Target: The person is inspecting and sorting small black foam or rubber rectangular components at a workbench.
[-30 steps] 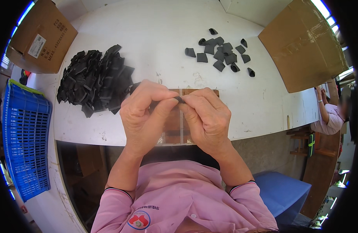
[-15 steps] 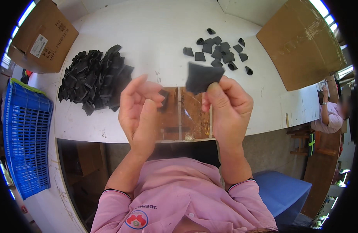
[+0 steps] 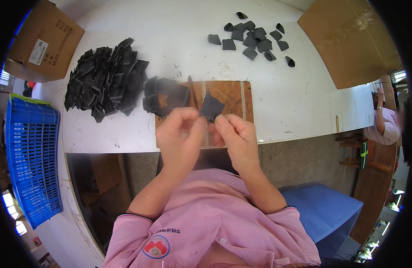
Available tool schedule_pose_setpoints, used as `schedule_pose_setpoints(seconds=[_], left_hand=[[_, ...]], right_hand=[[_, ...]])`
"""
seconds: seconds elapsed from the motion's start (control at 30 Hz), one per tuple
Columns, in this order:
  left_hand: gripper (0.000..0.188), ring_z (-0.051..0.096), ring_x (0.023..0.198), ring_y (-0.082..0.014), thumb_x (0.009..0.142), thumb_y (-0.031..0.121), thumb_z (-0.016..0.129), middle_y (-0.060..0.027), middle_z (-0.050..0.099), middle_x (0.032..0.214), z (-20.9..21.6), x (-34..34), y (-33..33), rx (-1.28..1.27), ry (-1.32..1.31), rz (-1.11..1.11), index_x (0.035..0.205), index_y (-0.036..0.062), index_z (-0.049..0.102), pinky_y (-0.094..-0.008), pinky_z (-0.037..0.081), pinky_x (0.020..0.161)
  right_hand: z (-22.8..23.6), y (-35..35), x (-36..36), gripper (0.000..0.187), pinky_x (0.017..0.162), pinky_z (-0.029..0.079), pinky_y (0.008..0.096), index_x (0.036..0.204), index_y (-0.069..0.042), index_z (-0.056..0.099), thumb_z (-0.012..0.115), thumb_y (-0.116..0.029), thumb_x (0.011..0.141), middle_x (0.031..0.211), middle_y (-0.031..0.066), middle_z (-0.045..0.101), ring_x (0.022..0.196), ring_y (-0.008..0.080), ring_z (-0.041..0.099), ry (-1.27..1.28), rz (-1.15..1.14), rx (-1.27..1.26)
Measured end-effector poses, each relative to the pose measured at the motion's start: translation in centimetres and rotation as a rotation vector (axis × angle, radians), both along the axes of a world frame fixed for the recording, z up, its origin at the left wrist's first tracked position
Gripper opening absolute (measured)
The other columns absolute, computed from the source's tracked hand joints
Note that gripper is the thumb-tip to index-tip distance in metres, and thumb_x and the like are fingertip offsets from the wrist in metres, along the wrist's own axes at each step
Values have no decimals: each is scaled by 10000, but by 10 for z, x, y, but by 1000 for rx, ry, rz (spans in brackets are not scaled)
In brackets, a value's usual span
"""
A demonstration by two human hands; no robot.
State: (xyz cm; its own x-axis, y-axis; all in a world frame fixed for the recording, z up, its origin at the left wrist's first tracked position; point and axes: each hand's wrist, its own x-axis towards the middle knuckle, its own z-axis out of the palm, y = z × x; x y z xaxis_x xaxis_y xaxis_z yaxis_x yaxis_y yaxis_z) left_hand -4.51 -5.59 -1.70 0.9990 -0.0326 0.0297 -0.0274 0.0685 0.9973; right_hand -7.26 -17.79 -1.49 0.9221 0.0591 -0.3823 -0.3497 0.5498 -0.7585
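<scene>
Both my hands meet over the wooden board (image 3: 241, 99), close to the table's front edge. Between them a small, flat black piece of cloth-like material (image 3: 212, 107) stands up at a tilt. My right hand (image 3: 240, 140) pinches its lower right edge between thumb and fingers. The curled fingers and thumb of my left hand (image 3: 181, 136) close on its lower left side. Just beyond the left hand lie more black pieces (image 3: 175, 96), partly over the board. Next to them a thin dark stick-like thing (image 3: 191, 89) lies on the board; its kind is unclear.
A large heap of black pieces (image 3: 103, 82) lies at the left. Several small black tube-like pieces (image 3: 250, 40) are scattered at the far right. Cardboard boxes (image 3: 43, 42) (image 3: 349, 42) stand at both back corners. A blue basket (image 3: 34, 161) is at far left; a person (image 3: 384, 123) sits at right.
The right hand has brought the black piece down and left. My left hand, open before, has closed at the piece's other side. The view has shifted, showing more pieces beside the heap.
</scene>
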Motion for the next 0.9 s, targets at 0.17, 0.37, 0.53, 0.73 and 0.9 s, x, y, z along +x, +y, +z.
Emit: schedule_pose_setpoints(seconds=[0.17,0.37,0.53,0.73,0.9], left_hand=[[46,506,586,-63,721,4,602,-25,559,649,4,2,4,195,-52,-85,730,-2,557,-209,412,545],[64,528,557,-100,681,12,608,-58,559,608,0,1,5,292,-2,-128,713,6,552,-233,415,514],[78,450,517,-27,731,-32,557,20,510,588,-10,-3,3,532,-197,-51,674,1,516,-173,367,480],[52,461,516,-42,735,-21,559,-11,513,591,-33,3,16,523,-265,-34,703,-7,521,-185,385,493],[61,489,546,-79,733,7,586,-61,537,667,-70,46,25,592,-327,114,764,-12,537,-197,397,516]], right_hand=[[-2,-2,-1,107,437,382,206,777,-9,569,656,-28,718,695,48,526,555,92,495,-614,-334,-919],[-10,-6,4,165,449,412,234,789,-11,550,623,57,658,685,61,519,556,124,521,-658,-198,-840],[-25,-2,13,199,412,397,276,715,-23,516,578,90,563,636,74,484,500,208,495,-1073,-432,-1616],[-31,-13,14,134,413,388,266,699,-36,511,577,41,612,617,58,471,486,196,487,-814,-302,-1326],[-1,-59,68,138,492,384,181,828,20,586,552,-113,813,646,5,545,537,51,465,-303,-545,-765]])
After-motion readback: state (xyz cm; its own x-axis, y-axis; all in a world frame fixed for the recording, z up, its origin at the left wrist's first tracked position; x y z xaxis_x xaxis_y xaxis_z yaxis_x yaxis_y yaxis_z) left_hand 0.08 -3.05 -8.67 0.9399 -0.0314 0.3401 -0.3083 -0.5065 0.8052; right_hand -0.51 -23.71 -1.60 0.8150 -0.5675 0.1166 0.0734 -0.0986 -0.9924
